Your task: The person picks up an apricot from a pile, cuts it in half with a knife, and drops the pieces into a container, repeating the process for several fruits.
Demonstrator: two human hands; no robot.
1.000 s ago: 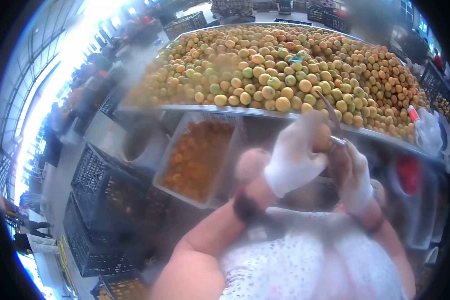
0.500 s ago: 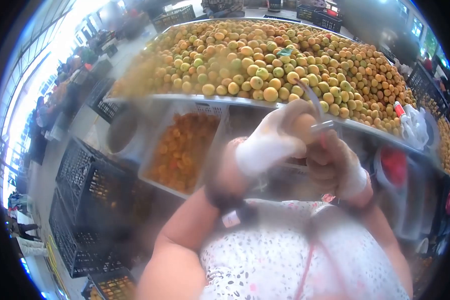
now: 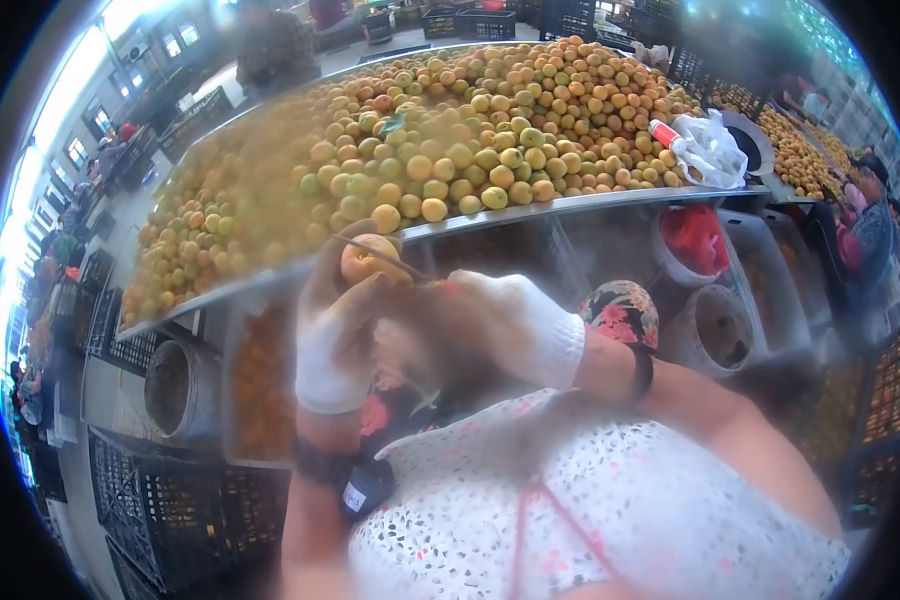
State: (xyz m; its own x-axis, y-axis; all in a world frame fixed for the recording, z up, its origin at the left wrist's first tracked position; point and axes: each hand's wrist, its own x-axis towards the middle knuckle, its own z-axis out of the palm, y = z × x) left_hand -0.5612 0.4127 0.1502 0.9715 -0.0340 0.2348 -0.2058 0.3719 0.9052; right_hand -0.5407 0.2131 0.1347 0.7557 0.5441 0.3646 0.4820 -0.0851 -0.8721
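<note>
My left hand (image 3: 332, 335), in a stained white glove, is closed around a yellow-orange apricot (image 3: 368, 262) at the near edge of the fruit table. Opposite it, my gloved right hand (image 3: 518, 318) grips a small knife (image 3: 406, 267). The thin blade points left and lies across the apricot; whether it has cut in cannot be seen. The knife's handle is mostly hidden in the fingers. Beyond both hands spreads a large heap of apricots (image 3: 500, 170), orange to greenish, on a metal-edged table (image 3: 590, 203).
A white plastic bag (image 3: 710, 150) and a red-and-white tube (image 3: 662, 133) lie at the table's right. Below stand a bucket with red cloth (image 3: 694, 240), another bucket (image 3: 720, 325) and, at left, a grey bucket (image 3: 175, 385). Black crates (image 3: 170, 500) are stacked at lower left.
The view has swung to the right, with both hands now further left in it. The knife blade has come from upright beside the fruit to lying across the apricot.
</note>
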